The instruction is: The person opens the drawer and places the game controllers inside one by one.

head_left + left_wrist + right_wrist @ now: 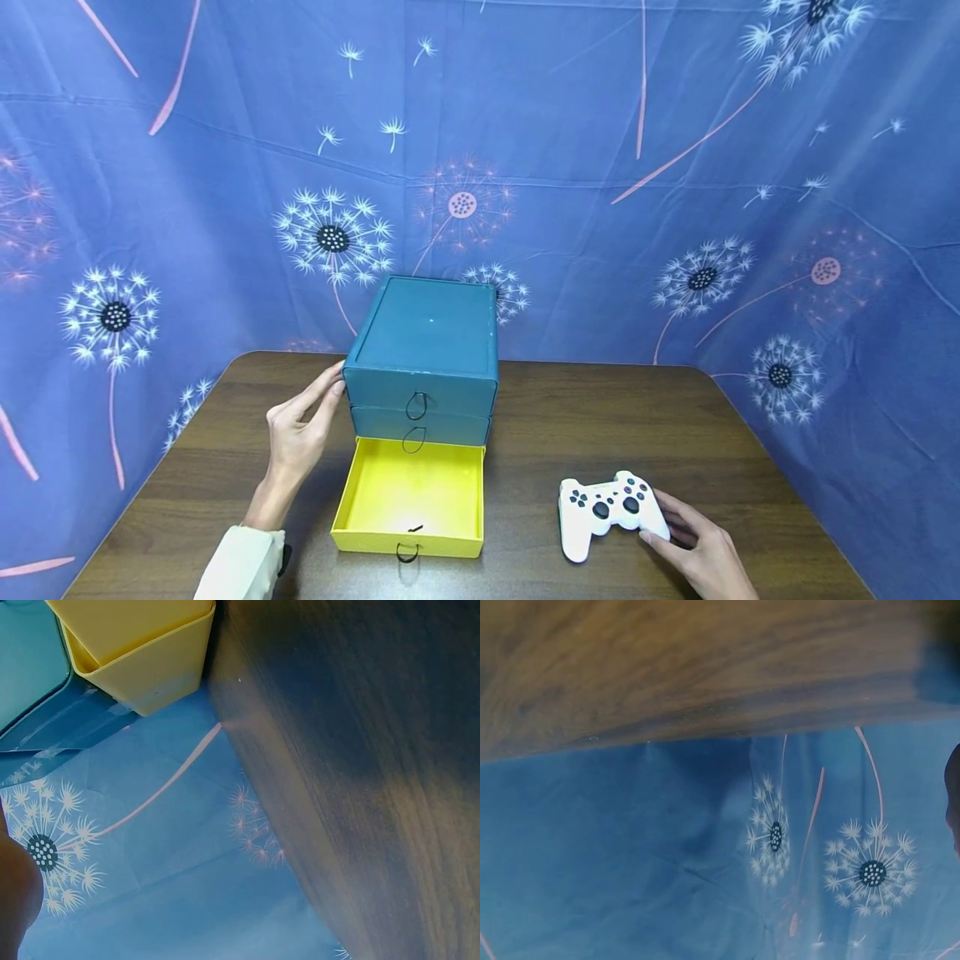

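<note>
A teal drawer box (pixel 420 325) stands on the table, its lowest drawer, a yellow one (pixel 416 546), pulled out at the front. My left hand (pixel 295 442) touches the box's left side near the upper front corner with fairly straight fingers. In the left wrist view the yellow drawer (pixel 150 682) shows at the top left, beside part of a finger. To the right, a white game controller (pixel 600 508) has its right grip pinched between the thumb and fingers of my right hand (pixel 708 546). Whether the controller rests on the table is unclear.
The brown wooden table (pixel 600 417) reaches back to a blue curtain (pixel 570 233) with a dandelion print. Small black loops hang on the drawer fronts, such as the top loop (pixel 416 406). Inside the yellow drawer near its front lies a small dark mark or piece.
</note>
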`<act>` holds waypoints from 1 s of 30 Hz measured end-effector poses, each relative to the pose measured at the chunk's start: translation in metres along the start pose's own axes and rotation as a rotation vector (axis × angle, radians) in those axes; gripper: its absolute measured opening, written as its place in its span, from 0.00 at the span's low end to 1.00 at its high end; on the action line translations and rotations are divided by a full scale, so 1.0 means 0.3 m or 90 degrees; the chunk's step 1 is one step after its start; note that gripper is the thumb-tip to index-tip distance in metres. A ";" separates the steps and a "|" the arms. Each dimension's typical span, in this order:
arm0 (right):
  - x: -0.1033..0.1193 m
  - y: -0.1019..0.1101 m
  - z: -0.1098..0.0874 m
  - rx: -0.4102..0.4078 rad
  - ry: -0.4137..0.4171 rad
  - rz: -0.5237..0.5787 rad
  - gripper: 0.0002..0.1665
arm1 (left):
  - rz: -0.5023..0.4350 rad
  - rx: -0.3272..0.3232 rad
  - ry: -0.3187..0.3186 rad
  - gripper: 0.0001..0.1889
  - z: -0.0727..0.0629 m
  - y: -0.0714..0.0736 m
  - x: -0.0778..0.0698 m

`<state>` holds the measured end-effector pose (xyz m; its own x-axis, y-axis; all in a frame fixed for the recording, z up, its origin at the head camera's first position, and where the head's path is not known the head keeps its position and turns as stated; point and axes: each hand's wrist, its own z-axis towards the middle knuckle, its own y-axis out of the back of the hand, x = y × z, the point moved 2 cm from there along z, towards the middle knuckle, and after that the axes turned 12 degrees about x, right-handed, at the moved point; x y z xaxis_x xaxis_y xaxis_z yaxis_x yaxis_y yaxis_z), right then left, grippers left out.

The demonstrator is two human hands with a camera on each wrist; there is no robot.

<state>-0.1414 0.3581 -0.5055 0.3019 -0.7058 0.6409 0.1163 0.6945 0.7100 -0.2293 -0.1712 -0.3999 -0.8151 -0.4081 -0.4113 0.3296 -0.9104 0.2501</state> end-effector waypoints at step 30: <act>0.050 -0.032 0.016 -0.032 0.016 -0.044 0.32 | -0.006 -0.001 -0.001 0.25 -0.030 0.000 0.067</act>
<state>-0.1425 0.3404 -0.5014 0.3150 -0.7485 0.5835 0.1842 0.6513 0.7361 -0.2415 -0.1799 -0.4162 -0.8193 -0.3988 -0.4119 0.3221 -0.9145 0.2447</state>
